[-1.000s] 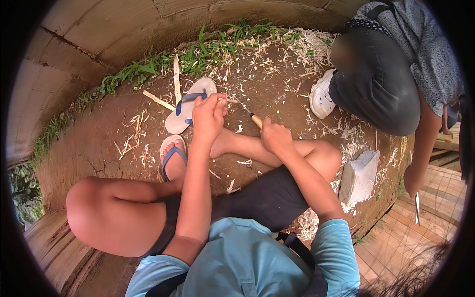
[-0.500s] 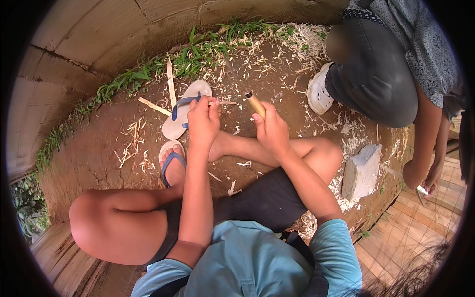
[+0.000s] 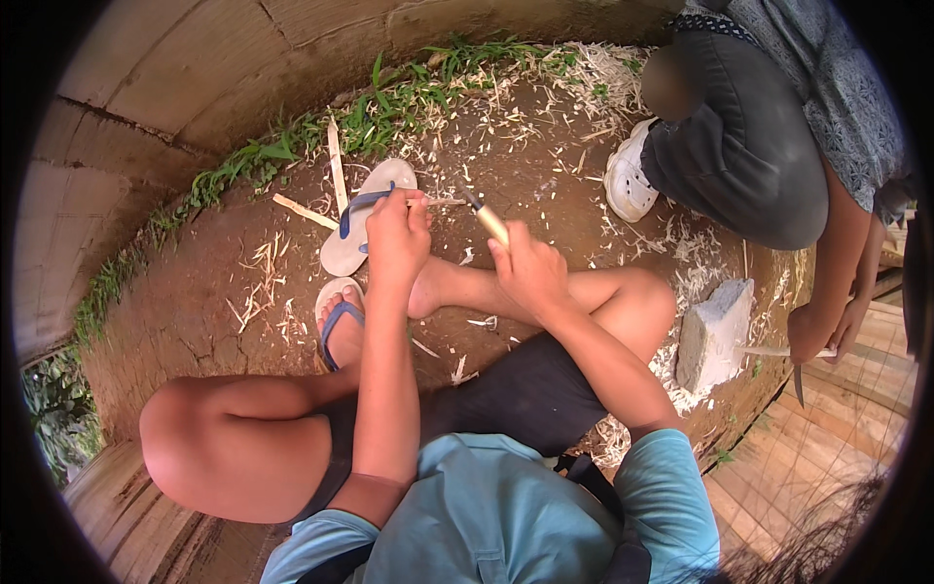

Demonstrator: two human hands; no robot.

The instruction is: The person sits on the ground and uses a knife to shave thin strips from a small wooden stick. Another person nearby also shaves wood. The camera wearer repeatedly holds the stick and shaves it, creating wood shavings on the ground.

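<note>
My left hand [image 3: 397, 238] is closed around a thin pale wooden stick [image 3: 446, 201], whose end juts out to the right past my fingers. In my right hand [image 3: 533, 268] I grip a knife by its tan wooden handle [image 3: 492, 225], which has a dark collar at the top. The collar end is at the stick's tip; the blade is hard to make out against the brown soil. Below my left hand's wrist, my foot [image 3: 342, 336] rests in a sandal with a blue strap. A second, loose sandal [image 3: 342, 251] lies just beyond my left hand.
Wood shavings [image 3: 261, 277] litter the dirt ground, with two flat wood strips [image 3: 338, 161] near the grass [image 3: 282, 146] along a wall. At right, another person [image 3: 739, 146] squats, holding a pale strip and a blade [image 3: 799, 385]. A grey stone block [image 3: 715, 336] sits beside my knee.
My right hand has tipped the knife left and slightly down, bringing its collar end to the stick's tip. The other person's hands have shifted, and a long pale strip now shows.
</note>
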